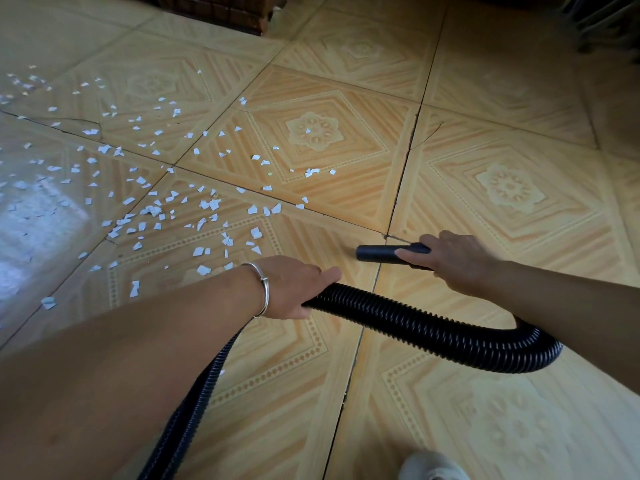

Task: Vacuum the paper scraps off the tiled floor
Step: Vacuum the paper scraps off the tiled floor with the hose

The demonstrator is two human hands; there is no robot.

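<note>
Several small white paper scraps [152, 209] lie strewn over the yellow patterned tiled floor [502, 188], mostly at the left and centre. My right hand [457, 261] grips the smooth black nozzle tube [377, 253] of the vacuum, whose open end points left, just right of the nearest scraps. My left hand [294, 289], with a silver bangle on the wrist, grips the black ribbed hose [433, 334]. The hose loops from the nozzle round to the right, passes through my left hand and runs down under my left forearm to the bottom edge.
A dark wooden piece of furniture [221, 8] stands at the top centre. Dark objects fill the top right corner [609, 22]. A cracked grout line [401, 181] runs down the floor. A light shoe [429, 467] shows at the bottom edge. Glare washes the far left tiles.
</note>
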